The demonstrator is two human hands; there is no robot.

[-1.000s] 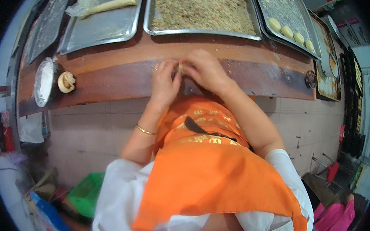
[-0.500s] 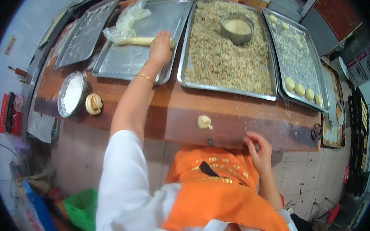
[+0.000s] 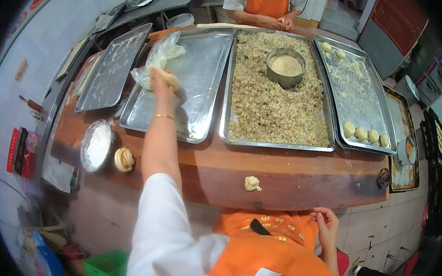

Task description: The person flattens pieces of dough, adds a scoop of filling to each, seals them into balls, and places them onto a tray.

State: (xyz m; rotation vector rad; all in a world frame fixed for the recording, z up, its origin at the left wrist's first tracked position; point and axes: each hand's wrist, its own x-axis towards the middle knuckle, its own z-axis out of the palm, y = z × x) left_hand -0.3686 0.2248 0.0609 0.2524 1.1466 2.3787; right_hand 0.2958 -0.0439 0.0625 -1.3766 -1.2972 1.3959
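Note:
My left hand [image 3: 159,85] reaches over the metal tray at left centre, its fingers closed around a pale dough roll [image 3: 170,80]. The hand hides part of the roll. A crumpled clear plastic bag [image 3: 164,52] lies against the roll on the tray [image 3: 201,75]. My right hand [image 3: 326,222] rests by the table's front edge, fingers loosely bent and slightly apart, with nothing in them. A small torn lump of dough [image 3: 252,183] sits on the wooden table [image 3: 203,167] in front of me.
A tray of crumbly filling [image 3: 263,118] with a round metal bowl [image 3: 286,67] stands at centre. The right tray [image 3: 360,86] bears several dough balls. A flour bowl [image 3: 98,146] and a coiled dough piece [image 3: 124,159] sit at left. Another person's hands [image 3: 280,23] rest across the table.
My left hand has drawn left along the tray with the dough roll, which now looks bunched near the bag. My right hand's fingers have curled more. The view has tipped up, showing the other person.

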